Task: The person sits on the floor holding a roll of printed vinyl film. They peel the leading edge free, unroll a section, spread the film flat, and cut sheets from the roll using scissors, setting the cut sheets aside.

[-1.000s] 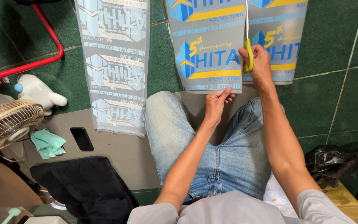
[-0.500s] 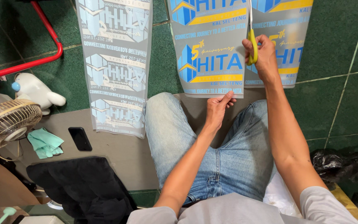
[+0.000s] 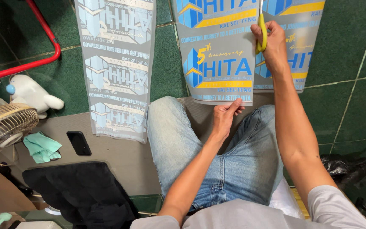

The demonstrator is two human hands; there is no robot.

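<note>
My left hand [image 3: 225, 116] pinches the near edge of the thin, floppy printed sheet [image 3: 219, 63] lying just beyond my knees, while my right hand [image 3: 272, 42] grips yellow scissors [image 3: 262, 36] cutting its right side.

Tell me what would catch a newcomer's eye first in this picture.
The printed sheet with blue and yellow graphics lies on the green floor at top centre. The right hand cuts along it with yellow scissors, while the left hand pinches its near edge above the jeans. A second, paler sheet lies to the left, near a fan and a white toy.
</note>
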